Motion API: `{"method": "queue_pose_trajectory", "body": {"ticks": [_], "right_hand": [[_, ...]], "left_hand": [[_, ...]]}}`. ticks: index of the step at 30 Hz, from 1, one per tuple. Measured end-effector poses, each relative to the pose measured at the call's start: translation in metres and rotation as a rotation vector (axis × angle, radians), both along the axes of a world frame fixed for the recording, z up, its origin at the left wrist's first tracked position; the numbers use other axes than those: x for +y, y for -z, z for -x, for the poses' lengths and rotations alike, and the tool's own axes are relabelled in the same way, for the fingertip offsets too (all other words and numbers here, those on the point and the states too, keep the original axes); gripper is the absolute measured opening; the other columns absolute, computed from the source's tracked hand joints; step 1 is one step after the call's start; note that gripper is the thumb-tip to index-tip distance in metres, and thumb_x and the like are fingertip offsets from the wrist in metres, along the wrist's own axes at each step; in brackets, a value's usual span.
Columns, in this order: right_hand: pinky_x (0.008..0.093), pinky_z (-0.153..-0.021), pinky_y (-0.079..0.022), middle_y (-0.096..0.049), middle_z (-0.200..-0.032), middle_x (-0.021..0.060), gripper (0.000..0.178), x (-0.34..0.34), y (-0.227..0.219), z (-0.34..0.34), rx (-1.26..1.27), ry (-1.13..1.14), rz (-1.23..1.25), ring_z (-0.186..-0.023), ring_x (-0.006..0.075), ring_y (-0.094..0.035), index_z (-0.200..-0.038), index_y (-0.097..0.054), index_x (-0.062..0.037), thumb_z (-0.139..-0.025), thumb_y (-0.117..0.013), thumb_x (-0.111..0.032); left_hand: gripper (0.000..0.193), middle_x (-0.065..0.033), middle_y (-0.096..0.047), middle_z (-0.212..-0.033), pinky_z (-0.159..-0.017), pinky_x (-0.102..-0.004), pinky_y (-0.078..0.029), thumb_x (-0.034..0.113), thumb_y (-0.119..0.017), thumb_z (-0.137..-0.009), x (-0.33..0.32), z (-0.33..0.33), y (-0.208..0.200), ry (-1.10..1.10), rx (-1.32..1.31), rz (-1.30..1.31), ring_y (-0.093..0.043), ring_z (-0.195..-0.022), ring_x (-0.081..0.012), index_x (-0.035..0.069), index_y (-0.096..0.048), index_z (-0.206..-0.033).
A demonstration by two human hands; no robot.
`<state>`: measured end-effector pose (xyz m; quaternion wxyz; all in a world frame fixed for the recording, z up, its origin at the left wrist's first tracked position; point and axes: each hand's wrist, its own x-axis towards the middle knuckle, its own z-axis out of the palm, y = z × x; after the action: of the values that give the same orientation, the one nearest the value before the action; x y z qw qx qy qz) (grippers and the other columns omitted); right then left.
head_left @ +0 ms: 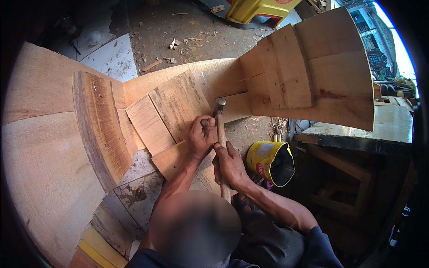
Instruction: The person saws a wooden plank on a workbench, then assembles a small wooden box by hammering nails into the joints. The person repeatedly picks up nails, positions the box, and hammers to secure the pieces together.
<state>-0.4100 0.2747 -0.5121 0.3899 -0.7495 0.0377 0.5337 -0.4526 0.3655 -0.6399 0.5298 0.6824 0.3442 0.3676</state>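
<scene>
My right hand is wrapped round the wooden handle of a hammer. The metal head points away from me, above a gap beside the boards. Just left of the handle, my left hand is closed, with a small round brown end showing at its fingers; the rest is hidden. Under and beyond that hand lie rough boards, set on a long curved wooden panel. A smaller wood piece sits by my left wrist.
Large wooden end panels stand left and right, each with a cross batten. A yellow bucket lies tilted right of my right hand. Beyond are wood shavings on the floor and a yellow plastic object. A workbench stands at right.
</scene>
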Motion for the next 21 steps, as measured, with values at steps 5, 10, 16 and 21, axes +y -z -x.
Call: {"method": "queue_pose_trajectory", "body": {"ticks": [5, 10, 16, 21], "right_hand": [[0.0359, -0.037, -0.043, -0.049, -0.062, 0.0047, 0.04, 0.001, 0.003, 0.013, -0.05, -0.059, 0.003, -0.041, 0.0187, -0.051, -0.113, -0.041, -0.0049, -0.107, -0.047, -0.044], [0.032, -0.037, -0.044, -0.049, -0.067, 0.0024, 0.031, -0.017, 0.023, 0.013, -0.156, -0.141, 0.025, -0.041, 0.016, -0.051, -0.111, -0.043, -0.0098, -0.109, -0.046, -0.041], [0.0307, -0.037, -0.045, -0.048, -0.066, 0.0023, 0.032, -0.01, 0.008, 0.001, -0.03, -0.096, 0.07, -0.04, 0.0152, -0.05, -0.111, -0.043, -0.0099, -0.108, -0.046, -0.042], [0.0315, -0.037, -0.046, -0.048, -0.066, 0.0023, 0.033, -0.011, 0.008, 0.012, -0.105, -0.114, 0.085, -0.041, 0.0152, -0.05, -0.11, -0.043, -0.0101, -0.108, -0.047, -0.043]], "left_hand": [[0.023, -0.0106, -0.072, -0.094, -0.077, -0.0331, -0.055, 0.022, -0.066, -0.103, -0.007, 0.016, -0.003, -0.016, -0.034, -0.021, -0.068, -0.081, -0.0209, -0.001, -0.068, -0.106], [0.022, -0.0105, -0.073, -0.094, -0.072, -0.0348, -0.056, 0.021, -0.073, -0.097, -0.011, 0.025, 0.0, 0.043, -0.077, 0.009, -0.07, -0.081, -0.0236, 0.002, -0.069, -0.106], [0.033, -0.0058, -0.065, -0.083, -0.066, -0.028, -0.054, 0.031, -0.059, -0.108, 0.06, 0.036, -0.036, -0.325, -0.145, 0.618, -0.062, -0.068, -0.013, 0.001, -0.063, -0.094], [0.04, -0.0057, -0.063, -0.08, -0.063, -0.0251, -0.053, 0.036, -0.05, -0.111, 0.039, 0.058, -0.028, -0.094, -0.087, 0.409, -0.061, -0.065, -0.0103, 0.001, -0.058, -0.094]]}}
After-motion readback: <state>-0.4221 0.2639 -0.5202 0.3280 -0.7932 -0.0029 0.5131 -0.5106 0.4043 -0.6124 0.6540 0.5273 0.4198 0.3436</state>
